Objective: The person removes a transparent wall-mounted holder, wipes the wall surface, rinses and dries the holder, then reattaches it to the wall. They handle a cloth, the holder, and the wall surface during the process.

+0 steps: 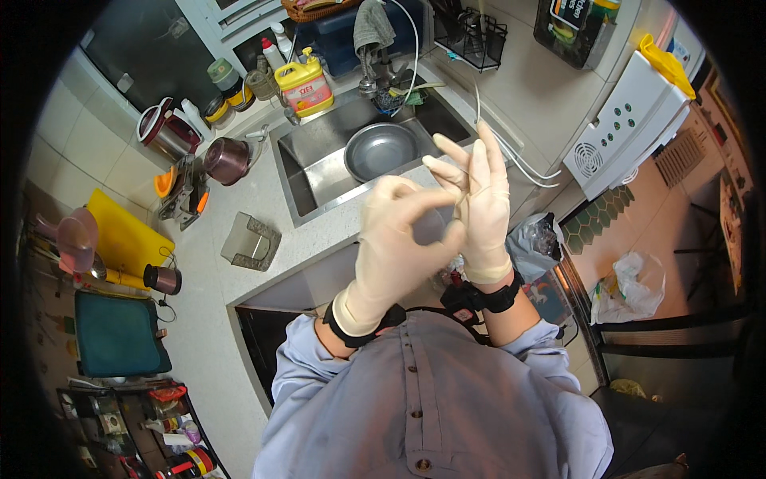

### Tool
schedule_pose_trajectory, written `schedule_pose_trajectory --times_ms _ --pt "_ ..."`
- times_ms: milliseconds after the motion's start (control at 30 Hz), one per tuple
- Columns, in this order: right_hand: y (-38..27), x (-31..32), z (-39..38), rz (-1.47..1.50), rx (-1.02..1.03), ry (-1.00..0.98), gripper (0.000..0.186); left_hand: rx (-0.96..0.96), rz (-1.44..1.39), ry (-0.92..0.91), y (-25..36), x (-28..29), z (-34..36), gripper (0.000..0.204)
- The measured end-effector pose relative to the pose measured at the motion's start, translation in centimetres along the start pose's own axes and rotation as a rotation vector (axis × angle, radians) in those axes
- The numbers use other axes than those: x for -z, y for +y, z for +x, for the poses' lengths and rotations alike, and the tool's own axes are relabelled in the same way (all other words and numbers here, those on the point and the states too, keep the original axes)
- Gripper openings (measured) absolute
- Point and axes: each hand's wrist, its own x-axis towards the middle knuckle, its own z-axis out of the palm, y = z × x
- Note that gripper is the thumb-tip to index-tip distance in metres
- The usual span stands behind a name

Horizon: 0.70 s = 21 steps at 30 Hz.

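Note:
I wear cream gloves on both hands, with black straps at the wrists, above the counter's front edge. My left hand (407,235) is curled, its fingers at the palm side and lower fingers of my right glove; exactly what they pinch is partly hidden. My right hand (483,207) is raised with fingers extended and slightly apart. Behind them is a steel sink (307,188) holding a round metal basin (381,149). A clear square container (249,241) stands on the counter left of my hands.
The speckled counter (199,303) bends along the left, bearing a yellow board (124,231), teal board (116,331) and spice rack (136,423). Pots, bottles and a yellow jug (307,92) line the back. A white appliance (618,120) is mounted right; plastic bags (626,287) lie on the floor there.

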Motion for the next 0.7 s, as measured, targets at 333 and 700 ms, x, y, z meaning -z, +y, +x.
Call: schedule_pose_trajectory --times_ms 333,700 --pt "0.5 -0.1 0.5 -0.150 -0.001 -0.016 0.064 -0.145 0.038 -0.069 -0.8 -0.5 0.9 0.013" --pt "-0.6 0.7 0.4 -0.307 0.314 -0.337 0.105 -0.002 -0.378 -0.416 0.3 0.0 -0.8 0.019"
